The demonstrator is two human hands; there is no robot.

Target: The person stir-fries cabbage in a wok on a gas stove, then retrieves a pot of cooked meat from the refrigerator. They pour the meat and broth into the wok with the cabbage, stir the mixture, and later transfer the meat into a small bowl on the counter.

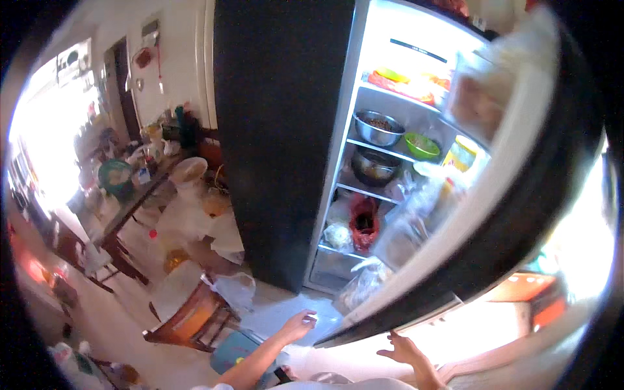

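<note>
An upright fridge [414,109] stands lit before me with its dark door [487,243] swung out to the right. My right hand [402,348] is beside the door's lower outer edge, fingers spread; whether a fingertip touches it is unclear. Over the floor in front of the fridge, my left hand [300,325] has loosely bent fingers and nothing visible in it. The shelves hold a steel bowl of food [379,127], a green bowl [422,146], a dark pot [374,166] and a red plastic bag [364,224]. Blurred bags and a yellow container [460,153] fill the door racks.
A wooden chair [187,317] and a teal container [234,353] are to my lower left. Further left is a cluttered dining table [141,195] with a green basin [115,176]. An orange-topped cabinet [521,287] sits right, beyond the door.
</note>
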